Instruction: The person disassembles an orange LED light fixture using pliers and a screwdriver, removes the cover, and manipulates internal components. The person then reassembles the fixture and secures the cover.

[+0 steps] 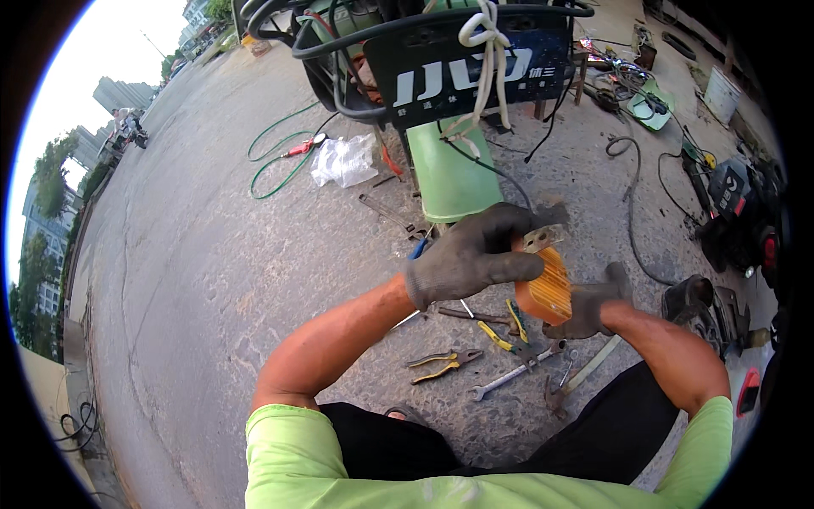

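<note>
My left hand (pixel 475 259), in a dark grey glove, grips an orange ribbed block (pixel 547 288) from the left, its thumb along the near side. A worn metal bracket (pixel 543 239) sits at the block's upper end, beside my left fingers. From the right, my gloved right hand (pixel 597 307) closes on the block's lower right edge; its fingers are partly hidden and blurred. Both hands are above the ground, in front of a green fender (pixel 449 174) on a vehicle with a dark printed plate (pixel 475 68) tied by white cord.
Below my hands lie yellow-handled pliers (pixel 445 363), a combination wrench (pixel 513 373) and a hammer (pixel 585 373). A green air hose (pixel 275 170) and clear plastic bag (pixel 345 161) lie left of the fender. Cables, a white bucket (pixel 722 95) and dark machine parts (pixel 733 212) stand at right.
</note>
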{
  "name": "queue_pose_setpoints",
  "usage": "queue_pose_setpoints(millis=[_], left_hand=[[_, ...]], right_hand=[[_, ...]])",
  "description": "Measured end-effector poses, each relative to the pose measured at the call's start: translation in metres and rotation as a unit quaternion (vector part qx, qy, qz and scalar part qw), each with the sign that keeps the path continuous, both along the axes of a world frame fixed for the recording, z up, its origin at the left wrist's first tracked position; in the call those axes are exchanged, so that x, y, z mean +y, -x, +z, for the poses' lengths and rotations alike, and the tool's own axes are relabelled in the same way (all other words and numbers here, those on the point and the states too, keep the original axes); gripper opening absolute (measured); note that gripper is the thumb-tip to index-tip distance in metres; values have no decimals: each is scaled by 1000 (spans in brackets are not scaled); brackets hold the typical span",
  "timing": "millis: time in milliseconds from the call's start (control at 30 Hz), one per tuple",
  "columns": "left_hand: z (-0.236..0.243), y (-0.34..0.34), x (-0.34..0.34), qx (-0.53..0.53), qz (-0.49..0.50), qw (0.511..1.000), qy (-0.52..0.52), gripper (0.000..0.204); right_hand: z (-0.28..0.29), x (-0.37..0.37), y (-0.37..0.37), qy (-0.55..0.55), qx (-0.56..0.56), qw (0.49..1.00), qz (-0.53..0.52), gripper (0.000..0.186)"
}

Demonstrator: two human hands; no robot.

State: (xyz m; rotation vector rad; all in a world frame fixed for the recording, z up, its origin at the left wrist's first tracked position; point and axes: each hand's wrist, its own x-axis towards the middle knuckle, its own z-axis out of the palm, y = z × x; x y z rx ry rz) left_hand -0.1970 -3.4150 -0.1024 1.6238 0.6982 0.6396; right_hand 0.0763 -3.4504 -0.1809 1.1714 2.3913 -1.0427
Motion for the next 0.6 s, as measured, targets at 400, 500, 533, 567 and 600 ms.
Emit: queue_pose_setpoints(millis=[400, 500, 533, 567, 600], left_hand=[[43, 10, -12, 45, 112, 993, -15, 55], [48, 4, -17, 82, 140, 986, -35, 55], [49, 1, -18, 88, 149, 984, -39, 56], [50, -2, -19, 94, 158, 982, -43, 58], [50, -6, -20, 76, 166, 982, -48, 58]], right_hand=[[43, 0, 25, 12, 273, 948, -162, 76], [69, -11, 25, -56, 417, 884, -202, 77], [74, -13, 23, -75, 423, 879, -206, 77], [76, -15, 22, -93, 429, 874, -210, 76], [77, -16, 20, -119, 430, 870, -210, 75]])
